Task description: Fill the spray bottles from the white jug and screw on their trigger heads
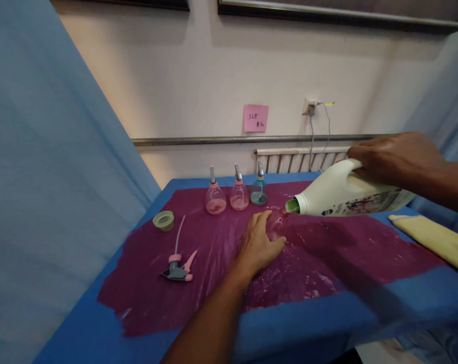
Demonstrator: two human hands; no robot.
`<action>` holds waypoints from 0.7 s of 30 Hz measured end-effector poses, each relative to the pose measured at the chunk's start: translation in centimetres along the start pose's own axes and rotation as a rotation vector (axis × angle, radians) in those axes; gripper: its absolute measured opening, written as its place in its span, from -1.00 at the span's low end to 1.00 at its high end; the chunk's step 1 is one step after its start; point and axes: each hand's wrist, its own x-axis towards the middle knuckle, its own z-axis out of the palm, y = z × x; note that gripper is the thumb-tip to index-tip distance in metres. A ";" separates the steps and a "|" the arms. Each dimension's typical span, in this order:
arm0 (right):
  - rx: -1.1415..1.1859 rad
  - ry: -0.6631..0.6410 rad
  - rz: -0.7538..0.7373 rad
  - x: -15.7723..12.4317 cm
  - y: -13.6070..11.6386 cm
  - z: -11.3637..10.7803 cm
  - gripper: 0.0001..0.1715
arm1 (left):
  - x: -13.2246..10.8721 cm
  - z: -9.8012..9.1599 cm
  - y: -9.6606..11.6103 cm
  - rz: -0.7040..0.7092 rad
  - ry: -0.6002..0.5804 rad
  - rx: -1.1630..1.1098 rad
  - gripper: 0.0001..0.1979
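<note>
My right hand [394, 157] grips the handle of a large cream detergent jug [331, 194]. The jug lies tipped on its side in the air, its green-lined mouth [292, 205] at the neck of a clear pink spray bottle [277, 225]. Around that bottle's left side my left hand [260, 240] is wrapped, steadying it upright on the purple plastic sheet [221, 268]. Whether liquid is flowing I cannot make out. A grey and pink spray trigger head [177, 268] with its tube lies left of my left hand. Farther left sits a pale green cap [163, 221].
Two pink spray bottles [216, 202] and a teal one [259, 192] stand along the back, liquid in each. A folded yellow cloth [433, 237] lies at the right. Behind the blue-covered table [301, 318] are a wall rail [198, 141] and a socket with cables [310, 107].
</note>
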 end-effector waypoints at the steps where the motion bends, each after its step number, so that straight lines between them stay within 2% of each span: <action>1: -0.008 0.001 -0.003 0.0 0.0 0.0 -0.80 | 0.0 0.0 0.0 -0.002 -0.004 -0.001 -0.19; 12: -0.063 -0.026 0.013 0.0 -0.3 -1.0 -0.83 | -0.1 0.1 0.3 0.002 0.014 0.013 -0.23; 21: -0.001 0.031 -0.007 -0.1 -0.5 -0.9 -0.83 | -0.2 0.0 0.4 -0.001 0.027 0.001 -0.27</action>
